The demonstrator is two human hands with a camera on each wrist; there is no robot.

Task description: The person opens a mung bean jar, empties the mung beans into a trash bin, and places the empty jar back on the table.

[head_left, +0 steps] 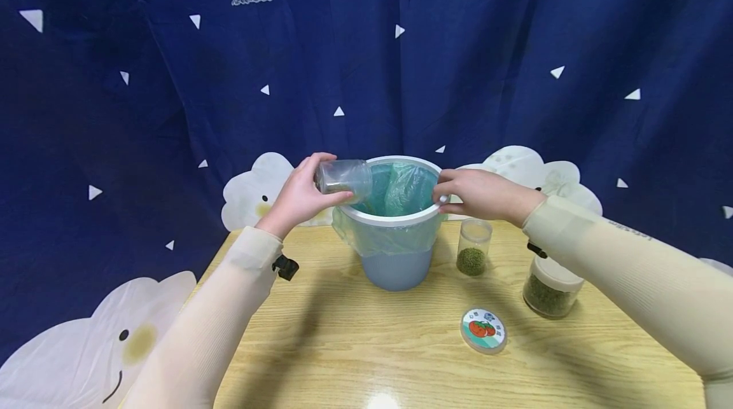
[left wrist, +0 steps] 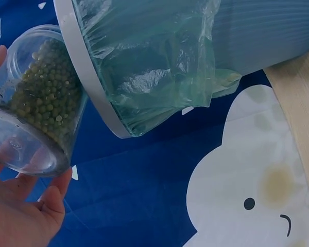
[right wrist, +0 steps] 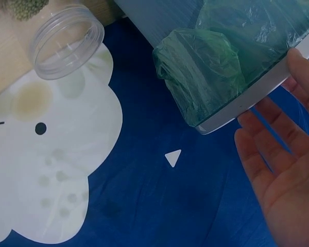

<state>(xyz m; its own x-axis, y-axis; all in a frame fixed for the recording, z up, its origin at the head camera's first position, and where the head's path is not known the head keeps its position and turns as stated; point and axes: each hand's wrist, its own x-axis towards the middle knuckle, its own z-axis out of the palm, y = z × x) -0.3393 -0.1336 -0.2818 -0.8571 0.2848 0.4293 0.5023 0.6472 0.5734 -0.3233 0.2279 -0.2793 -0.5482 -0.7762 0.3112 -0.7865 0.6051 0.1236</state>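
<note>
Head view: a bin [head_left: 396, 269] stands left of the right hand [head_left: 480, 193], which pinches its rim [head_left: 395, 221]. A lidded jar [head_left: 546, 298] sits lower right of that hand. The left hand [head_left: 298, 198] grips a tilted bean jar [head_left: 349, 175]. An open jar [head_left: 473, 250] and a lid [head_left: 483, 331] sit below the right hand.

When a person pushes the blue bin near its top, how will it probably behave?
The blue bin may tip rather than slide, as it narrows toward its base. It is probably light for its size, since its finely ribbed wall looks like plastic. The green bag over its rim seems floppy, hanging in loose wrinkles.
</note>
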